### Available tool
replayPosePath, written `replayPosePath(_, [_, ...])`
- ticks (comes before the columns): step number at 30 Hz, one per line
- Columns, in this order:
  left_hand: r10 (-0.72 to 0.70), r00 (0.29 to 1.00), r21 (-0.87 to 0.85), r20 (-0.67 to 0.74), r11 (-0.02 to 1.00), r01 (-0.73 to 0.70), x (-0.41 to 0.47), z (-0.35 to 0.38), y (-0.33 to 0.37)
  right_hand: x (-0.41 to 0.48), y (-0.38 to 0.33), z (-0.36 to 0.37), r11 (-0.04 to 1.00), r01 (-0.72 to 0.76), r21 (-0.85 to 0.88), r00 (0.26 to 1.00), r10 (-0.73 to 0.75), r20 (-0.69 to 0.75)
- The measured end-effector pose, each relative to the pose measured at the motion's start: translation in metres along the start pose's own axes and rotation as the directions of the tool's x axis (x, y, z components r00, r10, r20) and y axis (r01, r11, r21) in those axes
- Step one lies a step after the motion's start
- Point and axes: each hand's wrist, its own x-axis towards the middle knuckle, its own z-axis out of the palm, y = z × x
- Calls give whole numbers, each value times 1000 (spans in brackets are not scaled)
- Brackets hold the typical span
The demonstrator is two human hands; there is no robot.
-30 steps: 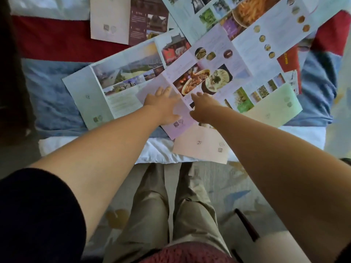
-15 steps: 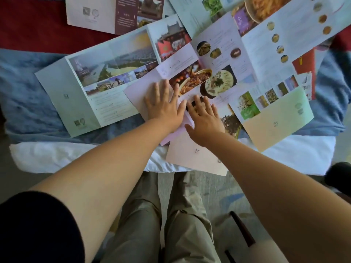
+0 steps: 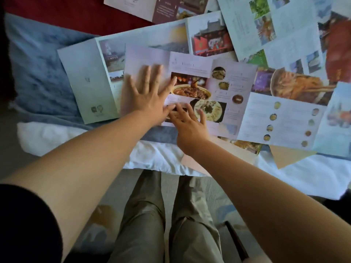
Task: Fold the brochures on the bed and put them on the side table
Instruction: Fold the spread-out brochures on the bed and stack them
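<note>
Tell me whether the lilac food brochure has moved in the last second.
Yes. The lilac food brochure has slid away from the bed's near edge, farther over the green landscape brochure.

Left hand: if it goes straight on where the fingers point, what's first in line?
The left hand lies flat on the food brochure, fingers pointing forward. Straight on, it would first cross that brochure's far edge onto the scenery brochure beneath. Nothing raised shows, though height is hard to judge.

A lilac food brochure (image 3: 148, 56) is laid open, flat, at centre, overlapped onto a pale green scenery brochure (image 3: 85, 76) at nine o'clock.
</note>
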Motion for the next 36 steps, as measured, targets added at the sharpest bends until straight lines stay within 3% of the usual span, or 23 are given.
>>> replayPosePath(4, [-108,994,-45,-29,993,106,-13,13,-44,16,2,-11,996,83,-40,994,-85,-65])
replayPosePath(13, [-192,973,-170,-131,971,169,-32,53,-80,17,88,-7,963,-264,42,911,264,-316])
replayPosePath(22, [-295,914,-360,-277,914,186,-24,48,-66,24,97,8,971,-227,76,913,239,-331])
replayPosePath(26, [-395,879,-409,-268,872,267,-17,42,-66,23,96,10,971,-232,59,910,238,-338])
replayPosePath(30, [-385,882,-409,-272,876,257,-13,47,-64,26,93,14,967,-246,62,897,251,-363])
replayPosePath(36, [-431,859,-539,-277,810,232,-15,35,-51,29,94,22,971,-219,93,884,238,-403])
